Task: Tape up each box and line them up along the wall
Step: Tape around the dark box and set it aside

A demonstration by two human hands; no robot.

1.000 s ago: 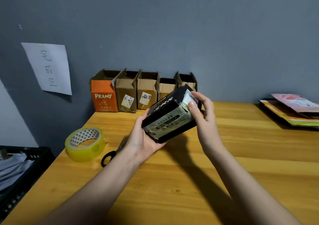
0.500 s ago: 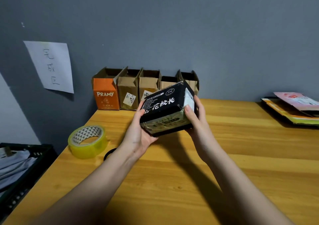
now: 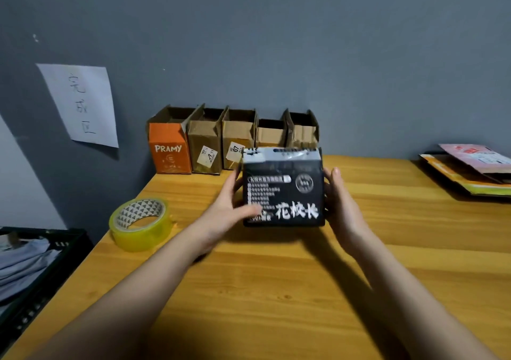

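A black box (image 3: 283, 191) with white printed characters on its front sits upright between the person's two hands, above the middle of the wooden surface (image 3: 276, 290); whether its bottom edge touches the wood cannot be told. The left hand (image 3: 229, 207) presses against the box's left side, thumb curled round onto the front face near the lower corner, so this grip is grasping the box. The right hand (image 3: 338, 205) lies against the right side with fingers running up along the edge and wrapping behind it, likewise grasping the box. The box's top (pale, shiny, with what looks like clear tape across it) faces up and slightly away.

Behind it, against the grey wall (image 3: 304, 55), stands a row of five boxes touching side by side: an orange box (image 3: 169, 153) marked PRAMY at the left end, then four brown cardboard boxes (image 3: 237, 141), two of them bearing white labels. Their upper flaps stand open. The black box overlaps the right part of this row in the view.

A roll of yellowish tape (image 3: 141, 222) lies flat near the surface's left edge, left of the left forearm. A sheet of paper (image 3: 81, 105) with handwritten characters hangs on the wall. At the far right lies a stack of flat packages (image 3: 470, 171). Lower left, beside the surface, a black crate (image 3: 36, 271) holds folded cloth.
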